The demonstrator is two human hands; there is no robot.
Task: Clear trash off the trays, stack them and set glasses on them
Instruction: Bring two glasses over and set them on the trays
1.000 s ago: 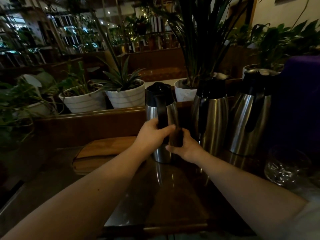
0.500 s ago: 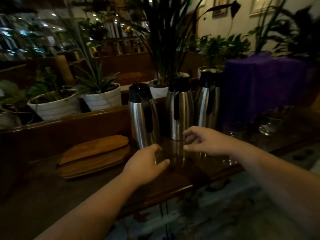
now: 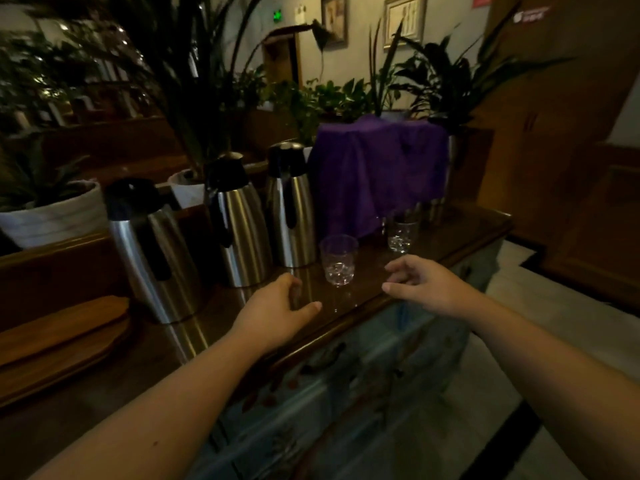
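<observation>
At the far left two wooden trays [image 3: 59,337] lie stacked on the dark table [image 3: 145,368], with nothing on top of them. Just beside them stand three steel jugs [image 3: 156,251] in a row. The left hand [image 3: 273,313] hovers over the table in front of the middle jug; its grip is half open and holds nothing. A clear glass [image 3: 338,259] stands upright between the two hands, near the table's front edge. The right hand [image 3: 426,289] hovers with the fingers loosely spread, empty too. A second glass [image 3: 400,235] stands behind it, near a purple cloth [image 3: 377,174].
</observation>
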